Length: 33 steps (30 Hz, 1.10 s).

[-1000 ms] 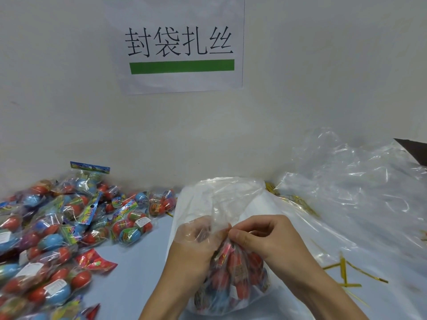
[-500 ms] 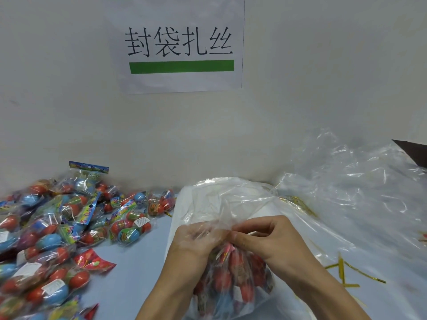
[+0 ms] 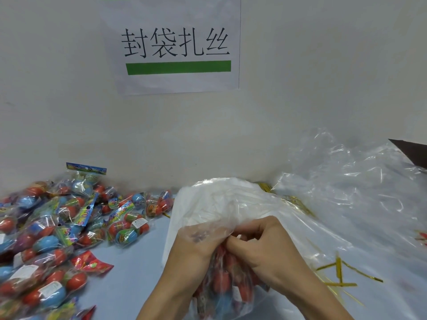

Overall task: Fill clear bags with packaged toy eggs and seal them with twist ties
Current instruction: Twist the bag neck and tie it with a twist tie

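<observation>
The clear bag (image 3: 221, 282) sits at the near middle of the table (image 3: 129, 273), holding packaged toy eggs (image 3: 228, 280) that show only as red and blue blurs through the film. Its loose top (image 3: 221, 202) billows up behind the hands. The left hand (image 3: 194, 245) is partly veiled by plastic, its grip closed on the gathered neck; the right hand (image 3: 268, 245) pinches the same neck with curled fingers, fingertips hidden where the hands meet. The bag's bottom is cut off by the frame edge. A pile of egg packs (image 3: 57, 229) lies at the left, running out of view. Gold twist ties (image 3: 338, 273) lie at the right under crumpled empty bags (image 3: 346, 192).
</observation>
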Each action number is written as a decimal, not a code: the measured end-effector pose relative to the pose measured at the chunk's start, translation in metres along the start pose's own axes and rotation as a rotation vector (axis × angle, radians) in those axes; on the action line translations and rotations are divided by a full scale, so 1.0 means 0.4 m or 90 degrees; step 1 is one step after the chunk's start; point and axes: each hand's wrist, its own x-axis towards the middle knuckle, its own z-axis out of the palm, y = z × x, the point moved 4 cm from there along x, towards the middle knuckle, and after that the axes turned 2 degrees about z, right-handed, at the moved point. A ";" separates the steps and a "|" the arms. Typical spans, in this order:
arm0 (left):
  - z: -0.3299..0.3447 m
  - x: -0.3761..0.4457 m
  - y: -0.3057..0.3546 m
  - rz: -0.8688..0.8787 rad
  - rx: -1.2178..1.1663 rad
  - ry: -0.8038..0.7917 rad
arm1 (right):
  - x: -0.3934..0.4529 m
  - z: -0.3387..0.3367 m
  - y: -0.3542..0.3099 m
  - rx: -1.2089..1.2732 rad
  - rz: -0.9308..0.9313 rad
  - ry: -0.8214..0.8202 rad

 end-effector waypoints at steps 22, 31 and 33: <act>-0.013 0.006 -0.010 0.061 0.241 0.044 | 0.017 -0.013 0.043 0.126 0.149 0.077; 0.001 -0.003 0.011 0.155 0.274 0.065 | 0.020 -0.020 0.042 0.131 0.150 0.097; 0.006 -0.006 0.015 0.183 0.292 0.063 | 0.021 -0.019 0.040 0.126 0.149 0.100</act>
